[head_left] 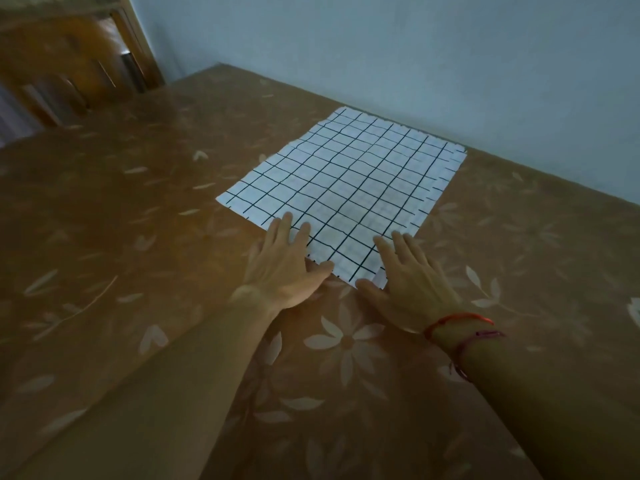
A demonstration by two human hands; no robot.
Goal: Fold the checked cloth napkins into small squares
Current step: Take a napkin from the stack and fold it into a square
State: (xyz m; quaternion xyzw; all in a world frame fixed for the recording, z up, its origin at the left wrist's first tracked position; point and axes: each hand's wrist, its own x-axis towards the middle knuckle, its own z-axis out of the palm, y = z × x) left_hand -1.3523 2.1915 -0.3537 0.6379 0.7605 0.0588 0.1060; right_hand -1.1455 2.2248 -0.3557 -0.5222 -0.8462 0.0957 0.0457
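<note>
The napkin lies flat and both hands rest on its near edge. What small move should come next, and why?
Probably pinch the two near corners and carry that edge over to the far edge, folding it in half. The napkin lies spread in one layer on the bedcover, so no fold is made yet. The left hand and right hand lie flat and open at those corners, gripping nothing.

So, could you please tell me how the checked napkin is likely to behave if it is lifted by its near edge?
The checked napkin lies flat with faint wrinkles, so it would probably hang limp. It looks thin, so likely light. On the flowered bedcover it may drag and bunch if pushed by the left hand or right hand.
</note>
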